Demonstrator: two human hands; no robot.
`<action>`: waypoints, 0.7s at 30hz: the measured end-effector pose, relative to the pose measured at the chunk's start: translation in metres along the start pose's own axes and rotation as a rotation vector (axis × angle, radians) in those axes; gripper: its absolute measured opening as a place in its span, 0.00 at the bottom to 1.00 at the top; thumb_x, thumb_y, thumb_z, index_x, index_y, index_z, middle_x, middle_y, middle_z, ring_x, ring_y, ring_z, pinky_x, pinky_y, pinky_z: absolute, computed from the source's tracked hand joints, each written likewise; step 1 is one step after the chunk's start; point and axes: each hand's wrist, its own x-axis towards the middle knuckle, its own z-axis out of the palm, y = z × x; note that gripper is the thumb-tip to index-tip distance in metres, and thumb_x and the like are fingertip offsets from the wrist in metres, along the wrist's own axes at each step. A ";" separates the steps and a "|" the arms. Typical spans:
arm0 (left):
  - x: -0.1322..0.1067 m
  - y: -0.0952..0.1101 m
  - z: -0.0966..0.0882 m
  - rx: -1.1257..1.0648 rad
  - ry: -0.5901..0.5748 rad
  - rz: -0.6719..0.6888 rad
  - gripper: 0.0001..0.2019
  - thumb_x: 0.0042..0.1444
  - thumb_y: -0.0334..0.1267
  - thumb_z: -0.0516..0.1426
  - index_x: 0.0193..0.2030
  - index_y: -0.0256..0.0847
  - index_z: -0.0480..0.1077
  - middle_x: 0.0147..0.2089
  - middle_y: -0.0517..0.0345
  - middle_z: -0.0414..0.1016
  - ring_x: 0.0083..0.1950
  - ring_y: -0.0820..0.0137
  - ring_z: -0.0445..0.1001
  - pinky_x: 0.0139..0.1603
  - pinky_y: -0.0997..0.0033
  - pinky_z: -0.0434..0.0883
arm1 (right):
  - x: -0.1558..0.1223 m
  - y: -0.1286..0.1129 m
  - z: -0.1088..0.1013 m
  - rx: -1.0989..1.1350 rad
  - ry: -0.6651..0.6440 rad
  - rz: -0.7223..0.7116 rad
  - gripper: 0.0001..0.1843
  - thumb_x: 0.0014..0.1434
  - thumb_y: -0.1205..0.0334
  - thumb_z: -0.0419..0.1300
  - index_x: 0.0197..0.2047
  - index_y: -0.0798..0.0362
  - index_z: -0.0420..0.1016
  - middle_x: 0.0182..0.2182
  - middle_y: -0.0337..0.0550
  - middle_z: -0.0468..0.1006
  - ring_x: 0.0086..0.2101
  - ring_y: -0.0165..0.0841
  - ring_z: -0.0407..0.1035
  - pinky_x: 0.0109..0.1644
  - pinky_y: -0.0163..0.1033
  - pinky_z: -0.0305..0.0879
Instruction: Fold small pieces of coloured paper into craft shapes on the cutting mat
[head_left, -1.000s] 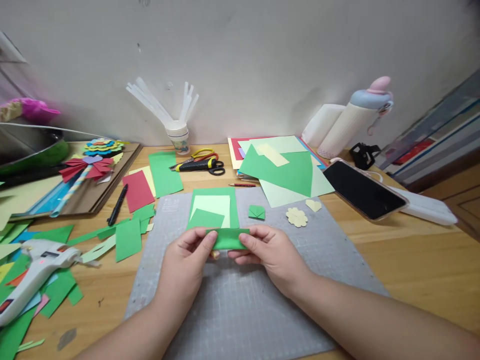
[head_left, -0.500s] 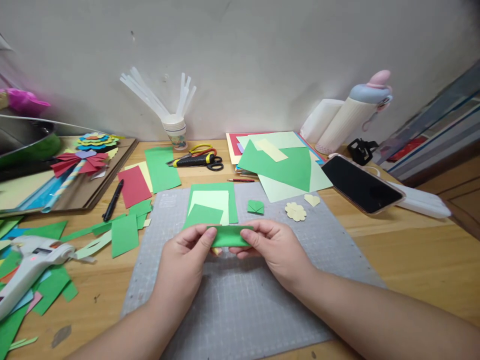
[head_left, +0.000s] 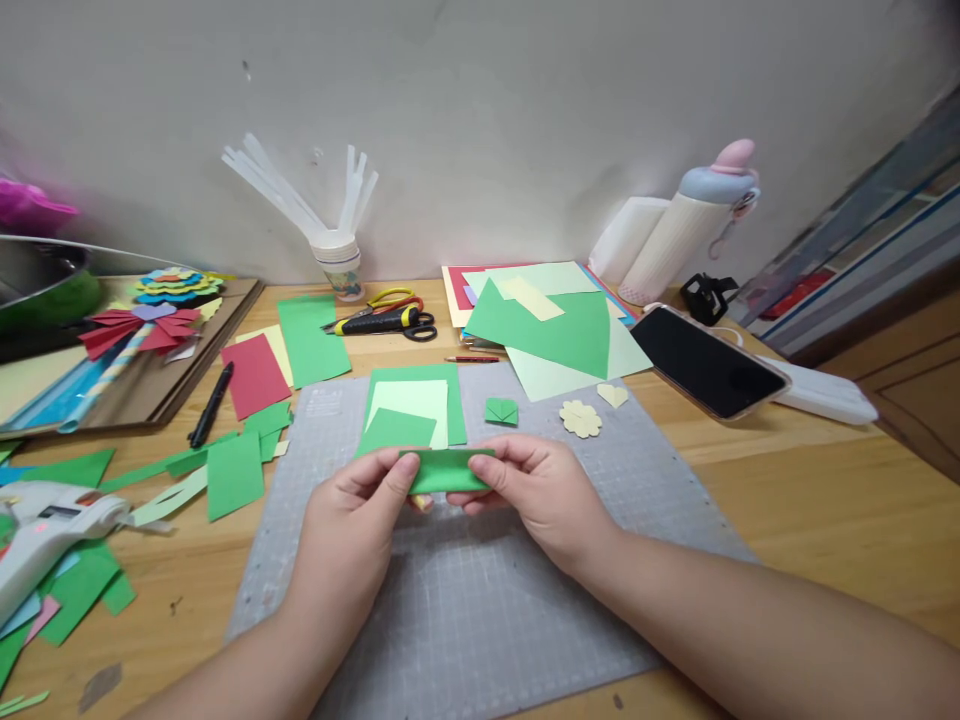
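Note:
A folded strip of green paper (head_left: 448,472) is held level above the grey cutting mat (head_left: 480,590). My left hand (head_left: 360,510) pinches its left end between thumb and fingers. At the right end, my right hand (head_left: 547,500) grips it the same way. Just behind the hands lie a light green sheet (head_left: 411,398) and a darker green piece (head_left: 397,427), stacked on a larger green sheet (head_left: 454,400). A small folded green paper (head_left: 501,411), a cream scalloped paper flower (head_left: 580,419) and a cream paper heart (head_left: 613,396) rest on the mat further right.
Left are a hot glue gun (head_left: 52,530), green paper scraps (head_left: 235,476) and a black pen (head_left: 211,405). Behind stand a paper cup (head_left: 341,268) with white sticks, a utility knife (head_left: 379,321) and coloured sheets (head_left: 555,330). A phone (head_left: 709,362) and bottle (head_left: 686,235) are right.
The whole view has shifted slightly, so everything sits a little further left in the picture. Both hands keep the same pinch on the folded green paper.

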 end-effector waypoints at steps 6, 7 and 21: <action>-0.001 0.002 0.001 0.008 0.014 0.002 0.09 0.52 0.43 0.61 0.28 0.40 0.75 0.21 0.64 0.73 0.26 0.74 0.69 0.30 0.79 0.65 | 0.000 -0.001 0.000 -0.018 -0.003 -0.006 0.13 0.48 0.55 0.68 0.31 0.57 0.77 0.23 0.38 0.78 0.25 0.30 0.76 0.31 0.34 0.74; 0.000 0.002 0.002 0.006 0.017 0.003 0.09 0.52 0.43 0.61 0.29 0.40 0.76 0.22 0.64 0.73 0.26 0.74 0.69 0.30 0.79 0.65 | 0.000 -0.001 0.000 -0.025 -0.002 -0.006 0.13 0.48 0.54 0.68 0.31 0.57 0.77 0.23 0.38 0.78 0.25 0.30 0.76 0.31 0.35 0.74; -0.010 0.006 0.003 -0.013 0.092 0.050 0.08 0.50 0.43 0.63 0.29 0.42 0.75 0.28 0.64 0.74 0.31 0.74 0.68 0.32 0.81 0.65 | -0.006 0.000 0.002 -0.082 -0.016 0.009 0.13 0.52 0.54 0.65 0.32 0.56 0.74 0.24 0.40 0.78 0.26 0.31 0.75 0.34 0.37 0.72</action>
